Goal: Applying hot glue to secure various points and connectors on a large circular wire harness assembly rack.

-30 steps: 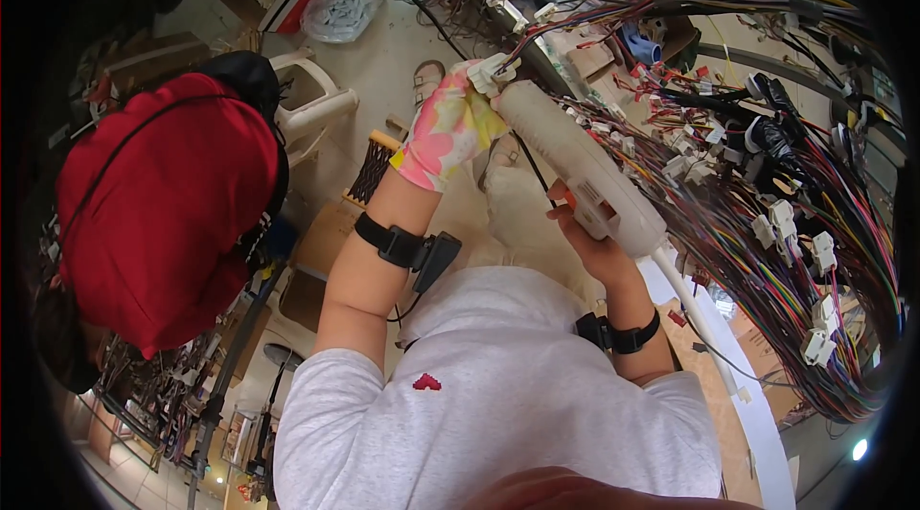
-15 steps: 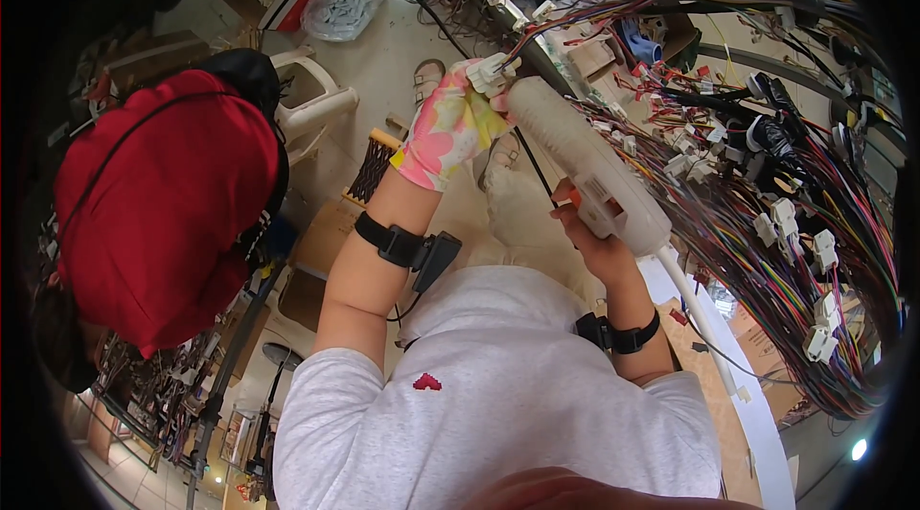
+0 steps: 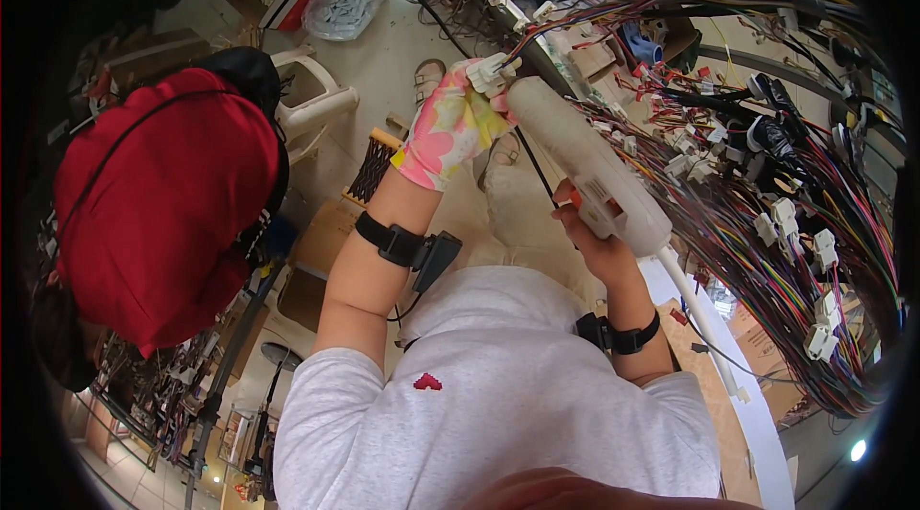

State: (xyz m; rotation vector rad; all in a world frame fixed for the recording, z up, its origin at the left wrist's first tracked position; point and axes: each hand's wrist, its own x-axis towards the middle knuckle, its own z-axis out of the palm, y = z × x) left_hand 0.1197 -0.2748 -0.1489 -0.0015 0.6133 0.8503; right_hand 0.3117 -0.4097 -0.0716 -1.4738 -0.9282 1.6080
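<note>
The left hand, in a flowered glove, has its grip pinching a white connector, held up near hanging wires. The right hand's grip closes around a pale gun-shaped tool, its nose apparently just beside the connector; contact is unclear.

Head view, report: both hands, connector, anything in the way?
Gloved left hand holding white connector. Bare right hand gripping white gun-shaped tool. Tool close beside connector, contact unclear. Wire bundles crowd the right side.
</note>
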